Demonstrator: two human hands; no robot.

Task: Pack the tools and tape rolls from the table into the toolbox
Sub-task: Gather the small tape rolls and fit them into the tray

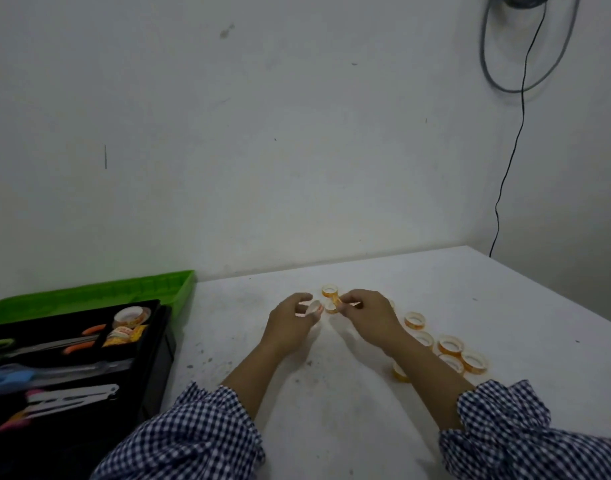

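Left hand (pixel 290 322) pinches one tape roll (pixel 313 308), right hand (pixel 366 313) pinches a second roll (pixel 336 301); hands nearly touching mid-table (pixel 331 393), probably collecting several per trip. Loose rolls (pixel 449 344) lie beside the right forearm. Toolbox (pixel 158 358) sits open at far left, part-filled

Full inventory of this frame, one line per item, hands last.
toolbox: one, black tray with green lid, table's left
tools: several, green, orange, blue, pink handles, inside toolbox
packed tape rolls: at least two, orange-white, toolbox's far compartments
loose tape rolls: about eight, orange-white, table's right
table: one, white, against wall
cable: one, black, wall at right
left hand: one, centre, holds pale roll
right hand: one, centre, pinches orange roll
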